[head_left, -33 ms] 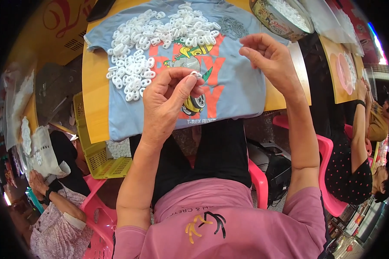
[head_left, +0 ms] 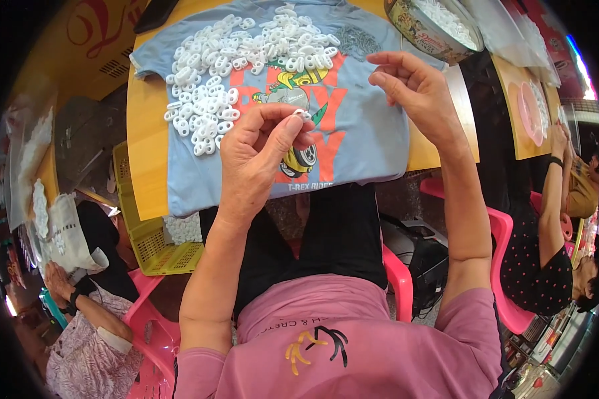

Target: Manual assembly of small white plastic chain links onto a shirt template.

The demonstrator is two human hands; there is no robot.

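Note:
My left hand point(head_left: 254, 149) pinches a small white oval plastic piece with two holes point(head_left: 302, 115) between thumb and forefinger, above the printed middle of a light blue T-shirt point(head_left: 379, 143). To the right my right hand point(head_left: 416, 90) hovers over the shirt with thumb and forefinger apart, nothing visible between them. A large heap of similar white two-holed pieces point(head_left: 206, 110) spreads over the shirt's upper left and top. Beyond my right hand lies a patch of small dark grey pieces point(head_left: 358, 41), too fine to make out.
The shirt covers a yellow table point(head_left: 146, 159). A round tin of white pieces point(head_left: 439, 30) stands at the far right. Below the table's left edge is a yellow-green crate point(head_left: 156, 249). Other people sit on pink chairs point(head_left: 502, 259) at both sides, near my elbows.

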